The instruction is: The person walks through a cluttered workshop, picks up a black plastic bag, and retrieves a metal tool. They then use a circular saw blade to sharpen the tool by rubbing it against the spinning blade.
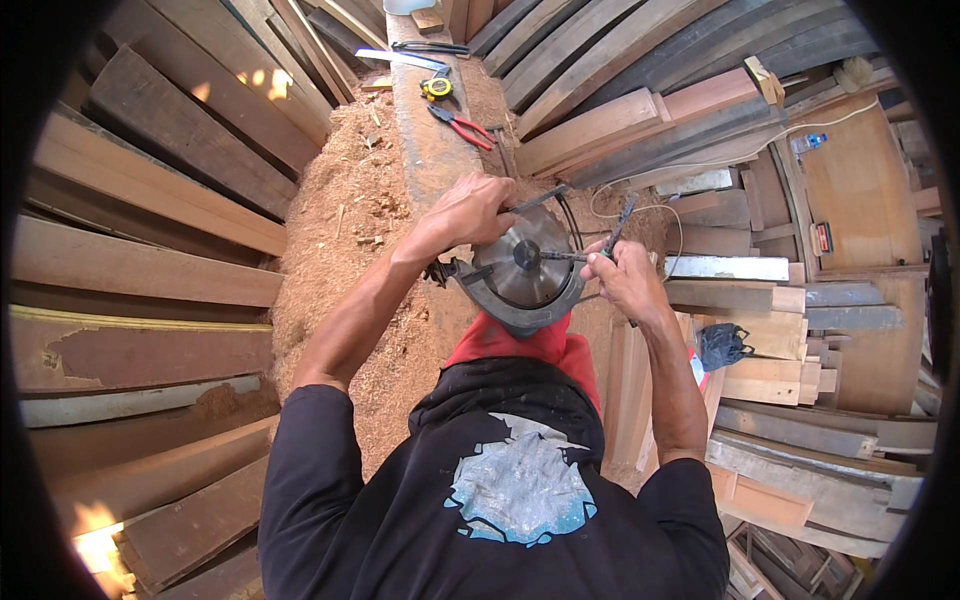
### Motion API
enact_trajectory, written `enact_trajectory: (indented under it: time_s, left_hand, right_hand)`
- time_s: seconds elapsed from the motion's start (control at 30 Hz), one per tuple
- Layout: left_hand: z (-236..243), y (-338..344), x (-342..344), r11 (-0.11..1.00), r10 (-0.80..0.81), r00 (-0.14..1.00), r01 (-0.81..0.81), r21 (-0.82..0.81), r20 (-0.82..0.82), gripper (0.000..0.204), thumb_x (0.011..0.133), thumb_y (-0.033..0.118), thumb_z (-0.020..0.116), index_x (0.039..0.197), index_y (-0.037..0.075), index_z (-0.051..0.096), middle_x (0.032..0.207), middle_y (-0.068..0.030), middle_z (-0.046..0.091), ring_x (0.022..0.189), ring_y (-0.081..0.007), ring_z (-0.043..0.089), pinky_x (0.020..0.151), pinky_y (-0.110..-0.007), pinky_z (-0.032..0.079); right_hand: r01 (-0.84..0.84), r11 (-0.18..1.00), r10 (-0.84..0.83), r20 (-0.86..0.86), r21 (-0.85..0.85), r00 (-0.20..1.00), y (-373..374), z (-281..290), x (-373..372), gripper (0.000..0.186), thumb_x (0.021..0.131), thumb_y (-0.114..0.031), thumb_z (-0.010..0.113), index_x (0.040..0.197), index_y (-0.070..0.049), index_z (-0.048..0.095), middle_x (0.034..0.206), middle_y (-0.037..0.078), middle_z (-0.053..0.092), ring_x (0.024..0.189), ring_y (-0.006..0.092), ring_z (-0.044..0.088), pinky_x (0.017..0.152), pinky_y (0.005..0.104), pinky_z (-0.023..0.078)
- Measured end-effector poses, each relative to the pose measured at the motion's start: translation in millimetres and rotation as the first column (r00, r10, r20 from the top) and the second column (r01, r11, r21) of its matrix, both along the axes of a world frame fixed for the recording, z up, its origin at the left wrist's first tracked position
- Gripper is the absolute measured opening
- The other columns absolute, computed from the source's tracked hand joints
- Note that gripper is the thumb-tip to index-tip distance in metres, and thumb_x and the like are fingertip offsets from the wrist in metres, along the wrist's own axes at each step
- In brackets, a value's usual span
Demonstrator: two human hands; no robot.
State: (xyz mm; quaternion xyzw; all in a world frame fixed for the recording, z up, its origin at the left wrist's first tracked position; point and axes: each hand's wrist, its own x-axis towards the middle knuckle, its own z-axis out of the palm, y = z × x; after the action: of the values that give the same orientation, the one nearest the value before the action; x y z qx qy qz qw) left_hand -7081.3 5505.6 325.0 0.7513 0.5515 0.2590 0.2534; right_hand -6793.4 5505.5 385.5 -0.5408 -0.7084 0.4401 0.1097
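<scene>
A circular saw (515,305) with a round steel blade (510,262) lies in front of my lap, the blade's flat face turned up. My left hand (475,210) is closed at the far left edge of the blade, round a thin dark bar (538,199) that sticks out over the rim. In my right hand (625,278) is a dark metal wrench (565,256); its shank reaches the hub at the blade's middle, and another arm of it rises past my fingers. The exact shape of its grip is hidden by my fingers.
Red-handled pliers (462,128), a yellow tape measure (436,88) and a try square (400,60) lie on the wooden plank (425,165) ahead. Sawdust (345,240) heaps up at left. Stacked boards (150,255) stand both sides; a pale cord (740,160) runs at right.
</scene>
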Motion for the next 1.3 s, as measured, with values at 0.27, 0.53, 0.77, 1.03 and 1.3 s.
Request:
enact_trajectory:
  time_s: [0.27,0.53,0.77,1.03,1.3]
  left_hand:
    - [-1,-1,27,0.98,0.186,0.98,-0.181,-0.082,0.063,0.022,0.08,0.019,0.074,0.093,0.002,0.07,0.089,-0.0211,0.073,0.09,-0.0402,0.07,0.077,-0.048,0.054]
    - [4,11,35,0.992,0.112,0.994,-0.112,-0.06,0.006,0.019,0.078,0.019,0.069,0.085,0.001,0.068,0.084,-0.0249,0.069,0.088,-0.0457,0.068,0.078,-0.054,0.052]
    - [0,9,30,0.993,0.113,0.994,-0.113,-0.032,-0.006,0.021,0.081,0.021,0.074,0.087,0.003,0.066,0.087,-0.0222,0.07,0.09,-0.0439,0.067,0.078,-0.052,0.051]
    - [-10,-24,25,0.973,0.18,0.981,-0.165,0.164,-0.08,0.019,0.087,0.014,0.068,0.098,0.0,0.062,0.094,-0.0232,0.068,0.091,-0.0444,0.065,0.077,-0.053,0.051]
    - [-21,-34,38,0.879,0.438,0.898,-0.423,0.22,-0.025,0.016,0.086,0.01,0.064,0.097,0.0,0.059,0.095,-0.0223,0.065,0.095,-0.04,0.065,0.08,-0.051,0.053]
  right_hand:
    - [0.085,0.99,-0.095,-0.085,-0.116,0.992,-3,-2,-3,0.026,0.097,-0.02,0.059,0.107,0.004,0.065,0.085,0.01,0.074,0.065,0.0108,0.061,0.06,0.0305,0.051]
    - [-0.086,0.996,0.086,0.078,0.002,0.993,9,0,0,0.025,0.096,-0.017,0.056,0.107,0.004,0.064,0.083,0.012,0.074,0.077,0.0236,0.069,0.072,0.0404,0.053]
    - [-0.426,0.889,0.365,0.303,0.168,0.881,18,34,-33,0.018,0.097,-0.013,0.057,0.107,0.002,0.059,0.081,0.019,0.068,0.083,0.0362,0.07,0.077,0.0464,0.053]
    - [-0.557,0.821,0.363,0.638,0.126,0.679,11,56,-64,0.022,0.096,-0.019,0.063,0.106,0.001,0.06,0.091,0.027,0.069,0.093,0.0465,0.067,0.082,0.0562,0.05]
    - [-0.54,0.766,0.224,0.642,0.349,0.733,-4,39,-90,0.03,0.098,-0.028,0.058,0.102,0.001,0.059,0.077,0.027,0.069,0.073,0.0469,0.069,0.067,0.0571,0.055]
